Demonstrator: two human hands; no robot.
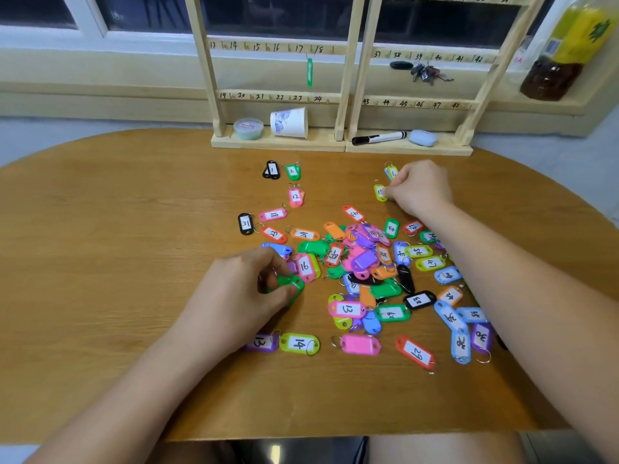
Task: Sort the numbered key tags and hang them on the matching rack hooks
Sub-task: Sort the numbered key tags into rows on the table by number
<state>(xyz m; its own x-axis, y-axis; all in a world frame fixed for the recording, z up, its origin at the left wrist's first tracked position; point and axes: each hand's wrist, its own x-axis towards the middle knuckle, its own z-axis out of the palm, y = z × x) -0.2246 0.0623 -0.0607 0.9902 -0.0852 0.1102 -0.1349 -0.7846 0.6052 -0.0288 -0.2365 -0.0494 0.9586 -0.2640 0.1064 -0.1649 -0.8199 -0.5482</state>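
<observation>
My left hand [248, 289] curls round a green tag [290, 285] — blank side up; my right hand [418, 189] pinches a yellow-green tag [380, 192] — number half hidden.

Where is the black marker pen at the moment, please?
In the head view, the marker pen lies on the right rack's base, just left of the pale blue block.

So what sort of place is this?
Probably a home or small office: a wooden table by a window, with a drink bottle, a paper cup and a bunch of keys lying about.
</observation>
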